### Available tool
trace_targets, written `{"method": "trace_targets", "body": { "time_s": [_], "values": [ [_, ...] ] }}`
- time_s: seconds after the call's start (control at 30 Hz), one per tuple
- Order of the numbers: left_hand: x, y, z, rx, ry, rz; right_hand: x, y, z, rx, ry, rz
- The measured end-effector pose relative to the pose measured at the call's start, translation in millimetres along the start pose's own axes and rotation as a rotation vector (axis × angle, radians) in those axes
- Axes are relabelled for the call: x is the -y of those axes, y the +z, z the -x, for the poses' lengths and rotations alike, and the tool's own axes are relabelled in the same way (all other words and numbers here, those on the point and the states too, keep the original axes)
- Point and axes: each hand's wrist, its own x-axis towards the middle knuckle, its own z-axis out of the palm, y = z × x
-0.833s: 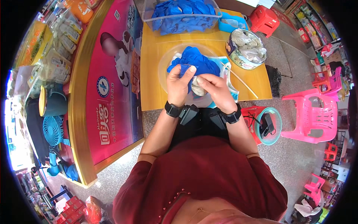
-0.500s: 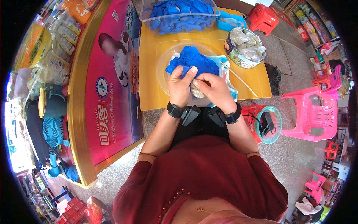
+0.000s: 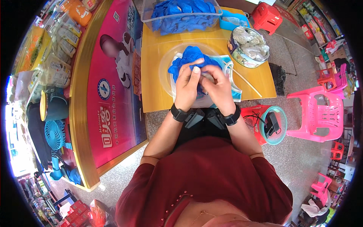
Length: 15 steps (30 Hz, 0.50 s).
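My left hand (image 3: 186, 85) and my right hand (image 3: 218, 86) are close together over a round translucent basin (image 3: 165, 68). The left fingers are curled, with the thumb pressed in on a thin blue piece whose kind is unclear. My right hand's fingers are bent inward beside it; whatever they pinch is hidden. A heap of crumpled thin blue pieces (image 3: 192, 55) rises just beyond the fingertips. Under the basin's right side lies a blue and white sheet (image 3: 235, 90), with a thin wooden stick (image 3: 245, 81) over it.
A clear tub (image 3: 181, 16) of blue pieces and a small blue tray (image 3: 231, 25) stand at the table's far side. A round tin (image 3: 245, 60) holds greyish bagged lumps. Right of the table are a teal basket (image 3: 273, 130) and pink chair (image 3: 317, 113); a counter (image 3: 81, 125) runs along the left.
My hands have drawn closer and turned inward, with the fingers bent more over the basin. The pale grey lump seen below them earlier is now mostly covered.
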Motion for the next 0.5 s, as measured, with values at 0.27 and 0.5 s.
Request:
{"method": "trace_targets", "body": {
  "time_s": [0.27, 0.5],
  "values": [
    [6.0, -4.2, -3.2, 0.005, -0.38, 0.448, 11.8, -15.5, -2.9, 0.057, 0.135, -0.33],
    [16.9, -4.1, -0.4, -0.027, -0.156, 0.21, -3.3, -21.2, -4.5, 0.252, 0.179, -0.207]
  ]
}}
